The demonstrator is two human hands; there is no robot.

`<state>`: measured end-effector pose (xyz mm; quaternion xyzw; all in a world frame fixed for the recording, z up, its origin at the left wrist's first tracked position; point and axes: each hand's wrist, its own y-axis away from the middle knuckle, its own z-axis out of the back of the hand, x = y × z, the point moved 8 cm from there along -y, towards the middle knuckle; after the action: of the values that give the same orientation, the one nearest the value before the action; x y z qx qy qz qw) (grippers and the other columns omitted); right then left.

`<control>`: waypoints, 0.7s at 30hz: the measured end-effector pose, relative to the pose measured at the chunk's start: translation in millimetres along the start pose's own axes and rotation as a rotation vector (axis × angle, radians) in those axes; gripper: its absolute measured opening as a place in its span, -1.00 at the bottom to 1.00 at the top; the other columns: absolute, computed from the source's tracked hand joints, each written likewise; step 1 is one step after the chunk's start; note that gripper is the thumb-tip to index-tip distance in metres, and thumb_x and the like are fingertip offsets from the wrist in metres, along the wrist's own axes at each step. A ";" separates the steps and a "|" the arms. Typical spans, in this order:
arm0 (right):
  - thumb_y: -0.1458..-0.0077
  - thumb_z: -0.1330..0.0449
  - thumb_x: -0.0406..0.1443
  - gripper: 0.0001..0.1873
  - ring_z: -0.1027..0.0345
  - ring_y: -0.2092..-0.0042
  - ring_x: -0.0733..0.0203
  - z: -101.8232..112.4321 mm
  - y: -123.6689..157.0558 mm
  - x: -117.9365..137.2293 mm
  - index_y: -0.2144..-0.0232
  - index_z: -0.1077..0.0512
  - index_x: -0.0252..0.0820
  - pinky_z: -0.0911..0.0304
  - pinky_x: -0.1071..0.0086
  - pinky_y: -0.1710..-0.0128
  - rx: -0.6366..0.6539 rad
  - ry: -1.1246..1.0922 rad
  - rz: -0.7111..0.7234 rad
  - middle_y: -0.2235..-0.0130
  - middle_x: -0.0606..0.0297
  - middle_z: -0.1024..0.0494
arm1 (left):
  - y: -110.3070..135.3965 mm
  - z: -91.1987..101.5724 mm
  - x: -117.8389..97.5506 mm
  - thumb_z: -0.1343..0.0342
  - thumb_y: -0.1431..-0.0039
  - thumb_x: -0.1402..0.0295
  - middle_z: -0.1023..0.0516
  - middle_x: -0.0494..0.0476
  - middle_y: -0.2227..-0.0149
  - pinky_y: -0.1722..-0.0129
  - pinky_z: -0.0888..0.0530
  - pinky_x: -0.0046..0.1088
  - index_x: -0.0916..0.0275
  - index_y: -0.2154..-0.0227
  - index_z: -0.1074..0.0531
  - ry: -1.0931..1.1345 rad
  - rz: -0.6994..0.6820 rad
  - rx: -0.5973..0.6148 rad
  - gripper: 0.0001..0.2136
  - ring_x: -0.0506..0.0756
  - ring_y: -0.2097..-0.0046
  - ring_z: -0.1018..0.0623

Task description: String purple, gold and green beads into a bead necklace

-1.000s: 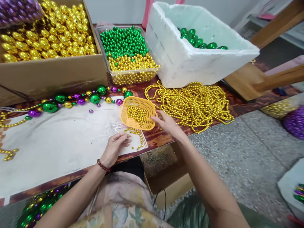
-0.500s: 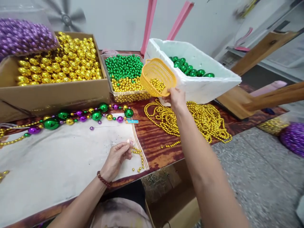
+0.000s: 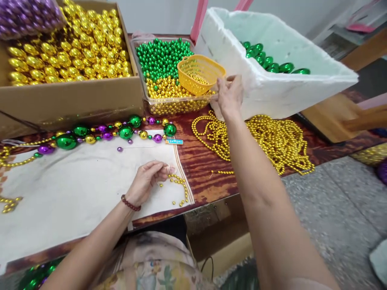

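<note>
In the head view, the right hand (image 3: 231,94) reaches out at the clear tub (image 3: 146,96), its grip narrow, thumb and fingers pinching the right end of a yellow basket (image 3: 191,85). The basket, with small gold beads (image 3: 198,78) in it, is over the tub's front right part; whether it touches the beads below does not show. Room is tight on both sides: the white foam box (image 3: 256,88) stands just right of the tub, close to the knuckles, and the cardboard box (image 3: 69,102) just left.

Nearer the person than the tub, the left hand (image 3: 148,177) is over the white cloth (image 3: 75,193), its grip narrow, thumb against fingers; a pale scrap shows at the tips, too small to make out. Loose gold beads (image 3: 183,182) lie beside it, inside the cloth's right edge. In front of the tub, a lane of dark worktop (image 3: 208,187) runs from that edge to the heaped gold chains (image 3: 284,141).
</note>
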<state>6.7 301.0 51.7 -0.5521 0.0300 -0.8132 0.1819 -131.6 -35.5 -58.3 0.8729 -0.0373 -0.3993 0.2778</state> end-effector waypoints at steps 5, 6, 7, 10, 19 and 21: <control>-0.07 -0.21 -0.32 -0.93 -0.36 0.32 0.22 -45.4 100.7 12.4 0.44 -0.46 -0.18 -0.18 0.40 0.29 0.394 0.396 0.054 0.41 0.30 -0.53 | -8.6 -2.1 -8.9 -0.38 0.06 0.28 -0.55 0.05 0.47 0.32 -0.55 -0.49 0.35 0.38 -0.55 -0.009 -0.031 0.019 -0.76 -0.03 0.46 -0.58; -0.07 -0.21 -0.33 -0.92 -0.36 0.33 0.21 -55.6 120.5 13.2 0.44 -0.49 -0.18 -0.16 0.40 0.30 0.459 0.460 0.057 0.41 0.30 -0.54 | -10.5 -0.9 -11.4 -0.37 0.05 0.30 -0.55 0.04 0.47 0.32 -0.56 -0.47 0.34 0.37 -0.54 -0.013 -0.034 0.012 -0.77 -0.02 0.47 -0.57; -0.08 -0.19 -0.32 -0.90 -0.36 0.34 0.22 -65.4 138.7 15.7 0.43 -0.51 -0.18 -0.14 0.40 0.31 0.517 0.467 0.070 0.40 0.30 -0.55 | -12.8 1.3 -14.3 -0.36 0.03 0.32 -0.55 0.04 0.47 0.34 -0.57 -0.46 0.35 0.37 -0.53 -0.021 -0.032 0.002 -0.78 -0.02 0.48 -0.57; -0.16 -0.13 -0.27 -0.81 -0.35 0.35 0.26 -90.3 184.6 29.5 0.38 -0.53 -0.20 -0.13 0.42 0.33 0.675 0.287 0.113 0.39 0.31 -0.55 | -22.2 11.7 -25.3 -0.33 0.01 0.39 -0.56 0.06 0.46 0.48 -0.53 -0.53 0.35 0.36 -0.51 -0.083 -0.016 -0.033 -0.82 -0.03 0.53 -0.56; -0.23 -0.15 -0.28 -0.79 -0.35 0.07 0.00 -154.0 256.0 28.4 0.14 -0.50 -0.25 -0.14 0.29 0.23 0.880 0.808 0.356 0.09 0.05 -0.54 | -54.0 25.6 -53.1 -0.29 -0.03 0.41 -0.56 0.09 0.49 0.61 -0.41 -0.62 0.38 0.40 -0.51 -0.278 -0.063 -0.049 -0.87 -0.04 0.57 -0.54; -0.24 -0.17 -0.24 -0.78 -0.34 0.05 -0.01 -161.0 257.7 24.1 0.15 -0.49 -0.25 -0.14 0.27 0.18 0.878 0.843 0.373 0.09 0.05 -0.53 | -59.1 27.5 -52.4 -0.30 -0.02 0.39 -0.56 0.09 0.48 0.60 -0.42 -0.62 0.37 0.38 -0.51 -0.277 -0.067 -0.050 -0.85 -0.04 0.56 -0.53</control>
<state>-79.7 28.4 -53.9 -0.0440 -0.1415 -0.8520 0.5022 -196.2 16.8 -67.7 0.8029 -0.0363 -0.5259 0.2784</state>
